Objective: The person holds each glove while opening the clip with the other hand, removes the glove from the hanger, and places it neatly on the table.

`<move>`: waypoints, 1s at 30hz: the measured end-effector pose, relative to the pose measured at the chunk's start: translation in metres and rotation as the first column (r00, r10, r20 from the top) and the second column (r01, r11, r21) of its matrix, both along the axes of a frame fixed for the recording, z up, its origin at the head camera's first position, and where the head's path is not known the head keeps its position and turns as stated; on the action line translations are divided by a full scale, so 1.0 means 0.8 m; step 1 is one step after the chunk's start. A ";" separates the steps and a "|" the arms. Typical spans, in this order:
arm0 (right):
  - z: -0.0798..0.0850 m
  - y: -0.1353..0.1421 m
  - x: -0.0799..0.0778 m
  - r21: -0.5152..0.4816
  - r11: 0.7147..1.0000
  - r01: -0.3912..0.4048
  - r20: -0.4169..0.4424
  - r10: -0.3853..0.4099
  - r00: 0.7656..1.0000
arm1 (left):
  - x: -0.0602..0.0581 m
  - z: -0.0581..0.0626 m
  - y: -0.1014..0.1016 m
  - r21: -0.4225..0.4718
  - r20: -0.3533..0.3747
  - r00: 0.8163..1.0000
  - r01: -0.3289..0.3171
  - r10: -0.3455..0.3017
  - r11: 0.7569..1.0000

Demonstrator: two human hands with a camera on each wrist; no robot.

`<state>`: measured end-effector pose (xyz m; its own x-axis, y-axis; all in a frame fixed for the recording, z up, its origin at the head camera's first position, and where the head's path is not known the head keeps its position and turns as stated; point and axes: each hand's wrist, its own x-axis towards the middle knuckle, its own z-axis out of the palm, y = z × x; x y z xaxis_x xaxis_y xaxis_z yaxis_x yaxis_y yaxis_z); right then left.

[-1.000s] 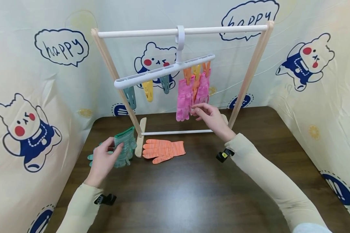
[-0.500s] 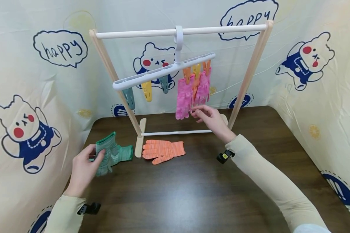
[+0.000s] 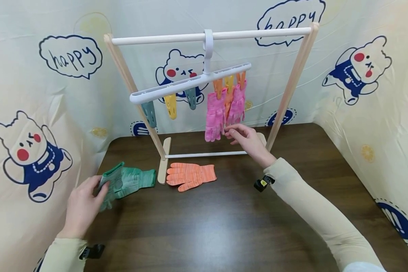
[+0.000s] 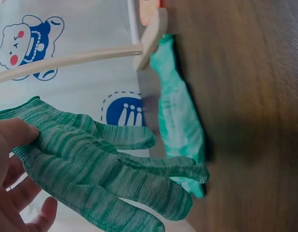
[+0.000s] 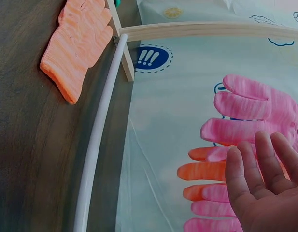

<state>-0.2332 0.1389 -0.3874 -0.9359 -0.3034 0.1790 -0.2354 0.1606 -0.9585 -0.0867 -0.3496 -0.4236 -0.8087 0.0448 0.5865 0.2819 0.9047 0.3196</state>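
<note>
The fingers (image 4: 16,133) of the left hand (image 3: 83,204) pinch a green striped glove (image 4: 105,169) at its cuff, thumb on the near face. In the left wrist view, the glove's finger ends point toward the lower right. In the head view, this glove is at the lower left of the frame.

The fingers of the right hand (image 3: 249,141) are slightly bent and, in the right wrist view, spaced apart. The hand is right of centre in the head view, at the lower ends of two pink gloves (image 3: 215,117); contact cannot be determined.

A second green glove (image 3: 139,179) lies on the brown table (image 3: 204,230), partly behind the held one. Its cuff is just beside the wooden foot (image 3: 162,172) of the stand. An orange glove (image 3: 192,175) lies flat on the other side of that foot, cuff toward the right.

Above, a white hanger (image 3: 170,90) hooks over the white top rod (image 3: 156,39). Orange clips (image 3: 218,90) at its right end hold the pink gloves; a yellow clip (image 3: 229,82) between them holds an orange-fingered glove (image 3: 228,102). Three further clips (image 3: 170,107) hang at its left half.

Printed fabric (image 3: 129,113) forms the background.
</note>
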 end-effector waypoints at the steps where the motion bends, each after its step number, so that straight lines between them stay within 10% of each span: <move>1: -0.001 0.001 0.000 0.000 1.000 0.004 0.001 -0.004 1.000 | 0.000 -0.002 -0.001 -0.037 -0.017 1.000 0.010 -0.010 0.999; 10: -0.009 0.012 -0.002 0.001 1.000 0.021 0.020 -0.021 1.000 | 0.008 -0.038 0.001 -0.336 -0.022 0.991 0.114 -0.129 0.935; 23: -0.009 0.015 -0.001 0.009 1.000 0.021 0.046 -0.022 0.999 | 0.014 -0.087 0.040 -0.378 0.059 0.962 0.269 -0.267 0.886; 30: -0.011 0.018 -0.001 0.014 0.999 0.031 0.054 -0.032 0.998 | 0.025 -0.100 0.053 -0.364 0.196 0.956 0.276 -0.217 0.890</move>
